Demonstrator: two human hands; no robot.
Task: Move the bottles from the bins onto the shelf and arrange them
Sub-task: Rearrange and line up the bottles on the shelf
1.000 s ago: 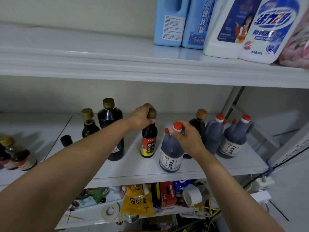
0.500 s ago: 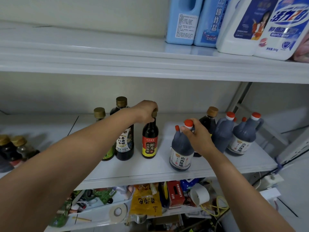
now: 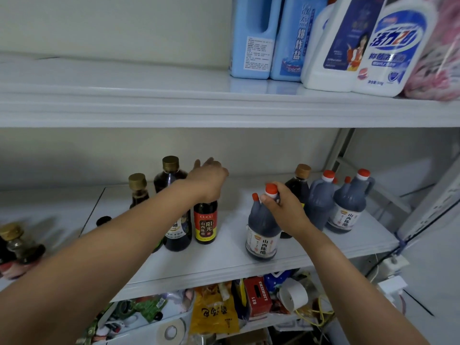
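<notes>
Lowest and closest, under both outstretched forearms, the bottom tier is a jumble: a yellow packet (image 3: 214,312), a red box (image 3: 257,297) printed "LIGHTERS", and a roll of tape (image 3: 171,332) among other clutter I can't make out.

Above it is the white middle shelf (image 3: 224,265), where the bottles stand. Near its front edge the right hand (image 3: 283,210) is curled round the neck of a dark vinegar jug (image 3: 261,235) with an orange cap, thumb on the near side; the jug sits upright on the shelf. To its left, a little further in, stands a slim dark bottle with a red and yellow label (image 3: 205,225). The left hand (image 3: 209,180) is over its top with fingers straightened and spread, gripping nothing. The neck and cap are hidden behind the hand, so I can't tell whether the palm touches them.

Just left of that bottle is a taller dark bottle (image 3: 178,235) with a gold cap, and beyond it a shorter gold-capped one (image 3: 138,190). Behind the right hand stands another gold-capped bottle (image 3: 300,183), then two more orange-capped jugs (image 3: 321,200) (image 3: 348,210) side by side towards the right end. Far left, on the neighbouring shelf, a few small bottles (image 3: 17,245) are blurred.

Furthest and highest, the top shelf (image 3: 149,105) carries two blue jugs (image 3: 254,36), two white detergent bottles (image 3: 388,46) and a pink pack (image 3: 443,58) at the edge
</notes>
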